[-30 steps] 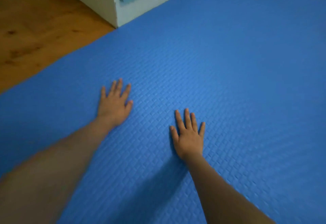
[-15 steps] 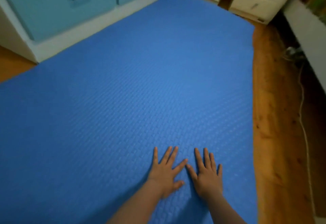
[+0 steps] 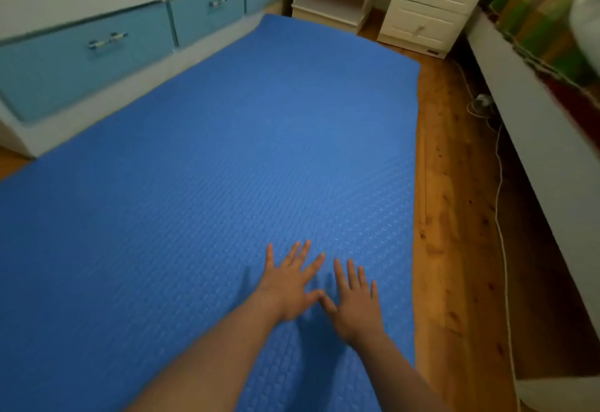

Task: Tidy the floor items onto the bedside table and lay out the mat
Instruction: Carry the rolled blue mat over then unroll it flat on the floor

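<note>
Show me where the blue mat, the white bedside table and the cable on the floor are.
blue mat (image 3: pixel 227 151), head view, on its bare textured middle.
white bedside table (image 3: pixel 431 5), head view, on its upper drawer front.
cable (image 3: pixel 498 184), head view, on the stretch running along the wooden floor.

Mat (image 3: pixel 227 151) flat on floor (image 3: pixel 454 216); drawers (image 3: pixel 97 54) along its left, bedside table (image 3: pixel 428 9) beyond far-right corner, cable (image 3: pixel 501 216) right.

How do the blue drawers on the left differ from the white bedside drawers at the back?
The blue drawers are wide with horizontal bar handles; the white drawers are narrower with small round knobs. The blue ones sit side by side along the mat; the white ones are stacked beyond its far end. All are closed.
</note>
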Tool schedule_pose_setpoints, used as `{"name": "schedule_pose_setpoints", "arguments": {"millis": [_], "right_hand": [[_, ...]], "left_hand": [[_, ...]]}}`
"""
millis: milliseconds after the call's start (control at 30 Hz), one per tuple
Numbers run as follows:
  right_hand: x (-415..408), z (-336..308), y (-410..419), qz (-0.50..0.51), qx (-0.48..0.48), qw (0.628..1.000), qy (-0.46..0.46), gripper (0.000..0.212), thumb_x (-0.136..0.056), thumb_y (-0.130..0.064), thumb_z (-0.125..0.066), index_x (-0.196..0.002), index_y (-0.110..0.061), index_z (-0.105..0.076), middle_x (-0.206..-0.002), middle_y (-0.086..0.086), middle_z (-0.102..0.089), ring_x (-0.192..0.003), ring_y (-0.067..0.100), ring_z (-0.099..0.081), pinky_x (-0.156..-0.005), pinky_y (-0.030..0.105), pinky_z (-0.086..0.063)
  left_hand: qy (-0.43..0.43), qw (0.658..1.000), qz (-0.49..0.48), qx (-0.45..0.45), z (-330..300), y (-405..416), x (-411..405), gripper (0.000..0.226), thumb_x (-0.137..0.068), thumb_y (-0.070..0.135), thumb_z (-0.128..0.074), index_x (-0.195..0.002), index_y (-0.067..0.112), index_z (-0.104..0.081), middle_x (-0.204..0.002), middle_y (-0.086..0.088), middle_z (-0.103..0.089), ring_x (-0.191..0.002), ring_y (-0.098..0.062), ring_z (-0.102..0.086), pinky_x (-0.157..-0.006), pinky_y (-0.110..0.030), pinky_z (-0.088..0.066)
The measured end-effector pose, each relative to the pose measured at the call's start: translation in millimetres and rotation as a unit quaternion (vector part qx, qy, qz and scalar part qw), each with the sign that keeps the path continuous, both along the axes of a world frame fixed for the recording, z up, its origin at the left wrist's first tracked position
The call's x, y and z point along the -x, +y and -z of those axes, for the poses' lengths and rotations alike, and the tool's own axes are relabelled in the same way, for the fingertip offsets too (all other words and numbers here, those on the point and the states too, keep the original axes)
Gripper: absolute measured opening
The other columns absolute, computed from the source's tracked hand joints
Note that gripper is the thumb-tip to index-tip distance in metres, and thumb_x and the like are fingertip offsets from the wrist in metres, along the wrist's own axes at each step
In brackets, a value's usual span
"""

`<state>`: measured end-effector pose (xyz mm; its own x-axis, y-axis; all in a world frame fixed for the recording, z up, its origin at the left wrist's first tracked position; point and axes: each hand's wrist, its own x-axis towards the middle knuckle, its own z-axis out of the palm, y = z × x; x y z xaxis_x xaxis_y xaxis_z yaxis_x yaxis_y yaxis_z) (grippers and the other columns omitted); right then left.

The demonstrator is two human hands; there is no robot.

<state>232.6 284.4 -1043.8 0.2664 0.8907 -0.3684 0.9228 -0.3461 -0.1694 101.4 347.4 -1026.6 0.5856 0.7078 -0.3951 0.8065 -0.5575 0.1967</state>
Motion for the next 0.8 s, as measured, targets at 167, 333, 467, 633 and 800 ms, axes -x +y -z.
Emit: {"name": "schedule_pose_setpoints", "arguments": {"millis": [167, 333, 467, 633, 800], "right_hand": [[15.6, -122.5, 22.0, -0.036, -0.068, 0.997, 0.020, 0.085, -0.082, -0.071, -0.021, -0.150, -0.023, -0.001, -0.160, 0.006, 0.002, -0.148, 0.024, 0.002, -0.118, 0.044, -0.001], [33.8, -237.4, 36.2, -0.069, -0.122, 0.990, 0.012, 0.071, -0.094, -0.048, -0.040, -0.150, -0.021, -0.006, -0.160, 0.008, -0.002, -0.148, 0.026, -0.001, -0.118, 0.047, -0.002], [53.1, -296.3, 43.6, -0.062, -0.129, 0.989, 0.031, 0.072, -0.094, -0.048, -0.040, -0.150, -0.021, -0.005, -0.160, 0.008, -0.001, -0.148, 0.025, 0.000, -0.118, 0.048, -0.001], [81.0, -362.9, 47.6, -0.107, -0.124, 0.986, 0.039, 0.071, -0.095, -0.048, -0.038, -0.150, -0.022, -0.002, -0.160, 0.006, 0.002, -0.148, 0.023, 0.002, -0.118, 0.047, 0.000], [93.1, -402.8, 33.2, -0.125, -0.101, 0.986, 0.039, 0.072, -0.094, -0.049, -0.038, -0.150, -0.023, -0.001, -0.160, 0.005, 0.002, -0.148, 0.023, 0.003, -0.117, 0.050, 0.000]], "left_hand": [[0.015, 0.998, -0.014, -0.058, -118.0, 22.2, 14.5, 0.066, -0.096, 0.054, -0.023, -0.149, 0.032, 0.008, -0.159, -0.002, 0.015, -0.148, -0.018, 0.010, -0.111, -0.063, 0.008], [-0.037, 0.993, -0.096, -0.061, -243.8, 39.9, 35.2, 0.065, -0.096, 0.053, -0.024, -0.149, 0.031, 0.006, -0.160, -0.003, 0.012, -0.149, -0.018, 0.008, -0.112, -0.064, 0.007], [-0.025, 0.993, -0.081, -0.078, -316.6, 44.1, 58.3, 0.065, -0.096, 0.053, -0.024, -0.149, 0.031, 0.006, -0.160, -0.002, 0.012, -0.149, -0.019, 0.008, -0.112, -0.063, 0.008], [-0.025, 0.982, -0.178, -0.055, -365.7, 31.6, 99.7, 0.066, -0.096, 0.054, -0.023, -0.149, 0.030, 0.006, -0.160, -0.003, 0.013, -0.148, -0.019, 0.009, -0.112, -0.064, 0.009], [-0.010, 0.981, -0.175, -0.080, -430.7, 20.6, 128.0, 0.067, -0.095, 0.055, -0.022, -0.149, 0.031, 0.008, -0.160, -0.002, 0.014, -0.148, -0.019, 0.011, -0.112, -0.064, 0.010]]}}
